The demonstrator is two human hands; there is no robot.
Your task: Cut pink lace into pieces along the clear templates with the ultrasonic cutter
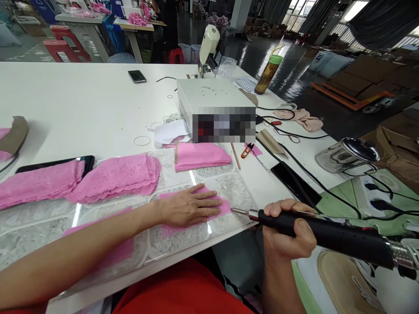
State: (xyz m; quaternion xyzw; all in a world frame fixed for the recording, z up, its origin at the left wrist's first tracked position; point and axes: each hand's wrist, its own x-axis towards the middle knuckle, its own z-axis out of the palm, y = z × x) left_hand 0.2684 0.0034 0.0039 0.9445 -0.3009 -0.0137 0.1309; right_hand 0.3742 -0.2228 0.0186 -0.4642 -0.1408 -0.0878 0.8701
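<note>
Head view: left hand (pixel 188 207) flat, fingers spread, pinning a small pink lace piece (pixel 224 208) to the near clear glass plate (pixel 235 187). Right hand (pixel 288 231) — fingers wrapped round a black-handled metal-tipped heat tool (pixel 327 235) — sets the tip at the piece's right edge. Edge work seems in hand; a steady stroke is called for.

Head-worn view, forward-down, close above left hand (pixel 188 207)

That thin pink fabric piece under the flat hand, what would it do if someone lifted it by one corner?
Probably floppy: the thin pink fabric piece lies flat under the left hand, like the limp stack of pink lace. Likely very light, and it may slide on the glossy clear sheet, which perhaps is why the hand pins it.
</note>
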